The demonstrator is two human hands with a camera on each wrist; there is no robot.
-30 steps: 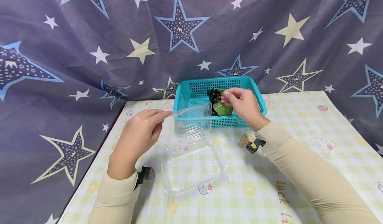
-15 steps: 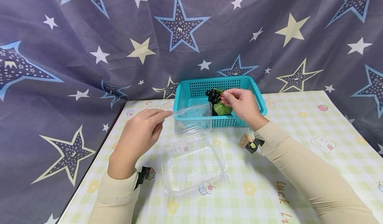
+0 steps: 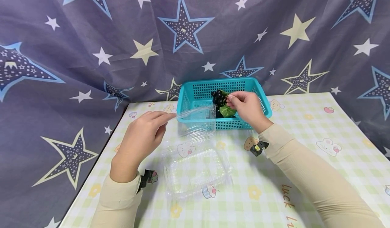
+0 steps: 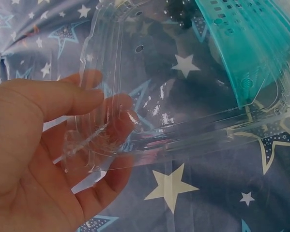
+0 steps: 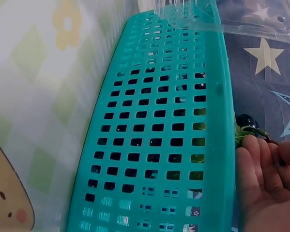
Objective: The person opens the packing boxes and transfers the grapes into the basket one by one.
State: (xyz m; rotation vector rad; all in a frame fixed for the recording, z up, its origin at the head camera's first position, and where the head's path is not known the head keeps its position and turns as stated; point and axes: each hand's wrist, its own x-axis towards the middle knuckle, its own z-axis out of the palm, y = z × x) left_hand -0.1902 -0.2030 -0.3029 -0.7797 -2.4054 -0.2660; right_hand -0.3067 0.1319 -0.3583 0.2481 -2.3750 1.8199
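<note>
My left hand (image 3: pixel 141 133) pinches the raised lid of a clear plastic clamshell box (image 3: pixel 196 114); in the left wrist view, the thumb and fingers grip the lid's corner (image 4: pixel 99 116). The box's base lies on the table, its lid tilted up near the basket. My right hand (image 3: pixel 248 109) reaches over the front of a teal basket (image 3: pixel 237 123) and pinches the stem of a bunch of dark grapes (image 3: pixel 217 101) with a green leaf (image 3: pixel 227 111). The grapes hang in or rest within the basket; I cannot tell which. In the right wrist view, the basket wall (image 5: pixel 220 101) hides most of them.
A green-checked cloth with cartoon prints (image 3: pixel 304 167) covers the table. Behind the basket hangs a dark star-patterned curtain (image 3: pixel 213 35), which also runs down the table's left side. The raised lid overlaps the basket's front left corner in the head view.
The grapes and leaf have shifted and turned very slightly in the right hand's pinch. My left hand and the clear box keep their places.
</note>
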